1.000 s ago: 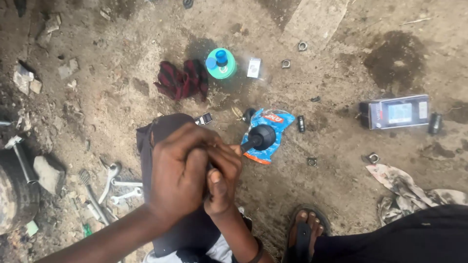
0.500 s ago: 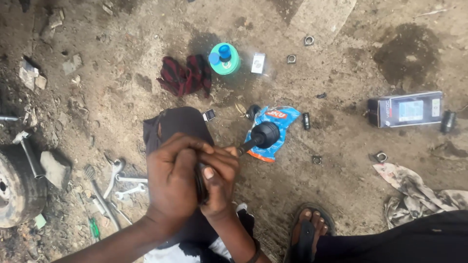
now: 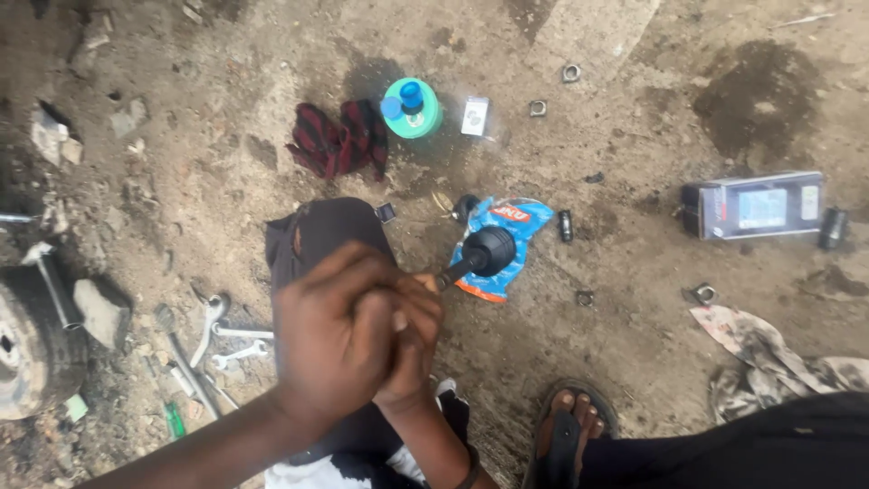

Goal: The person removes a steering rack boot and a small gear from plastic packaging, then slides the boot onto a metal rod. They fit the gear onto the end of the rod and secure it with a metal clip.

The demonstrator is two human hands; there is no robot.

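Black rubber boot is resting on its blue packet; both clenched hands, left hand over right hand, are gripping its stem — keeping them steady seems wise.

Your left hand wraps over your right hand, both clasped above your knee. Just right of them, the rubber boot lies on a plastic packet. Beyond sit a rag, then a tub to its right. Wrenches lie left of your hands, a wheel farther left. A box lies far right.
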